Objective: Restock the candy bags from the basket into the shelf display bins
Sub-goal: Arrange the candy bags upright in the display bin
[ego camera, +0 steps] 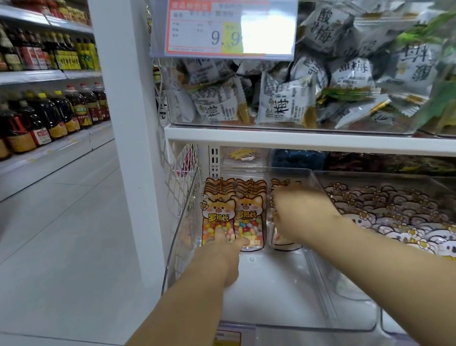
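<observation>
**Both hands in the candy bin**

Nearest, a price tag (226, 345) hangs on the front of a clear bin (274, 286), whose front half shows bare floor. The left hand (224, 257) reaches in with fingers straight, its fingertips (221, 234) pressing the front candy bags (248, 215) of the two left rows. These fox-printed bags stand upright in three rows at the back of the bin. The right hand (302, 210) lies over the third row; its fingers are blurred and partly hidden, so whether it grips a bag is unclear. Just right, a second bin holds koala bags (388, 214). Above, a white shelf (300, 137) carries a bin of plum packets (284, 100) with a price label (223, 28). Far left, bottles (40, 119) line the aisle shelves.
</observation>
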